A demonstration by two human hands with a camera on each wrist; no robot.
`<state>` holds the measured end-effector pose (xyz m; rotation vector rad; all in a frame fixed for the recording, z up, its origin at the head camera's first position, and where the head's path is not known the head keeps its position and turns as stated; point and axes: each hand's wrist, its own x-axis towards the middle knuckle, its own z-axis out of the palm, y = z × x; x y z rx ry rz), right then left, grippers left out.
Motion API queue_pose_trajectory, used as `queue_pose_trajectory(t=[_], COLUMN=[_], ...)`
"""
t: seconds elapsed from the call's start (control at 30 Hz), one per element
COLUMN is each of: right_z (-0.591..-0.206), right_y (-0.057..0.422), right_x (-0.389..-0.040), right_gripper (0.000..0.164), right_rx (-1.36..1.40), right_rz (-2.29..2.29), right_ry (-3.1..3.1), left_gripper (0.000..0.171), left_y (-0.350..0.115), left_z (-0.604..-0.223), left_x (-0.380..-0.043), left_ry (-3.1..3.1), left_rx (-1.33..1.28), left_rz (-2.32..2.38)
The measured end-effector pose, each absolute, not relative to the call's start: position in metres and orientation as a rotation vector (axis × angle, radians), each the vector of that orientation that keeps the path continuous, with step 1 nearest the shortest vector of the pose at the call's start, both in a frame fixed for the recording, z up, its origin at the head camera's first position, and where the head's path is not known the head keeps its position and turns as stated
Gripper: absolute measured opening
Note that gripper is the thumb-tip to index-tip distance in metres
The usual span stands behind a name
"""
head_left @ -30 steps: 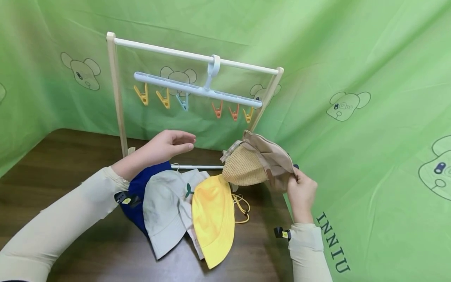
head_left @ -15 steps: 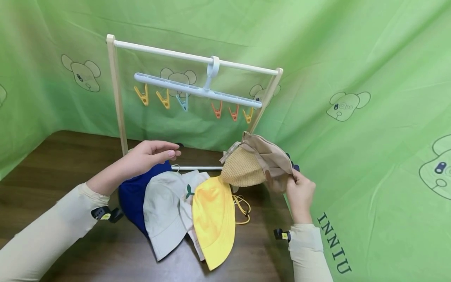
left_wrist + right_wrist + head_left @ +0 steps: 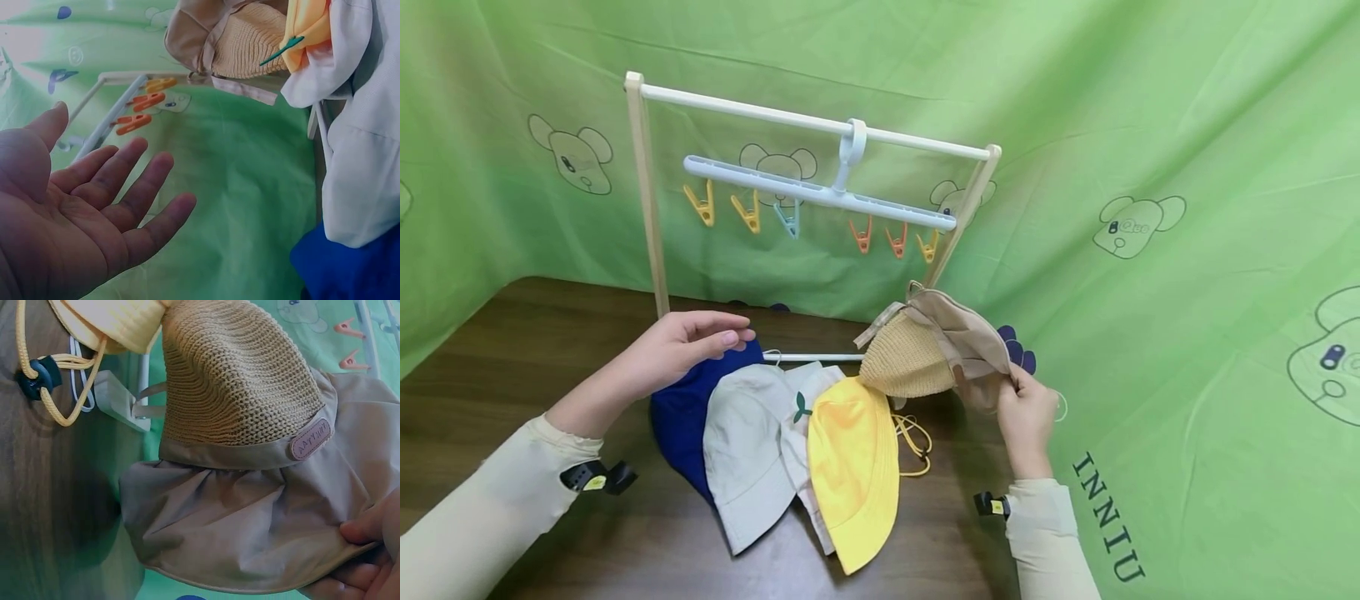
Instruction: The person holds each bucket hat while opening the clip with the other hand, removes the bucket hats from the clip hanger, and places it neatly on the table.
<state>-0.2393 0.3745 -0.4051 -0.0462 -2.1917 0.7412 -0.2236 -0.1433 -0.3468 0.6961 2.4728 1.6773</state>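
My right hand (image 3: pixel 1028 412) pinches the brim of a beige sun hat (image 3: pixel 912 358) with a knitted straw crown. In the right wrist view the thumb lies on the brim of this sun hat (image 3: pixel 237 400), near a small brown label. My left hand (image 3: pixel 673 354), fingers spread and slightly bent in its wrist view, holds nothing and hovers over a navy blue hat (image 3: pixel 679 425). Beside that lie a pale grey bucket hat (image 3: pixel 748 458), a pale pink hat (image 3: pixel 797 437) partly covered, and a yellow hat (image 3: pixel 853 467) with a cord. The sun hat's crown overlaps the yellow hat's top.
Behind the hats stands a wooden rack with a white top bar (image 3: pixel 745 107). A light blue hanger (image 3: pixel 820 194) hooks over it, bearing several yellow, blue and orange clips. A green printed curtain (image 3: pixel 1187 333) surrounds the brown table (image 3: pixel 587 533).
My left hand has drawn back to the left and down, away from the middle. The right hand and sun hat have shifted slightly left.
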Motion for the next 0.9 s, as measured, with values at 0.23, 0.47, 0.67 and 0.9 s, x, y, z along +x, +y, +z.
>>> queue_pose_trajectory(t=[0.23,0.47,0.67,0.9], right_z=[-0.411,-0.422,-0.428,-0.436], right_y=[0.379,0.386,0.396,0.407], right_x=[-0.239,-0.239,-0.241,-0.243], right_gripper=[0.023,0.025,0.032,0.031], right_rx=[0.152,0.275,0.328,0.362], right_rz=[0.662,0.699,0.793,0.914], right_ry=[-2.174,-2.181,-2.241,-2.342], left_gripper=[0.039,0.04,0.04,0.04], left_y=[-0.153,-0.159,-0.165,-0.17], left_z=[-0.356,-0.363,-0.365,-0.369], left_x=[-0.22,-0.219,-0.217,-0.218], left_ry=[2.451,2.436,2.419,2.397], left_rx=[0.676,0.685,0.661,0.669], left_rz=[1.733,1.782,1.829,1.832])
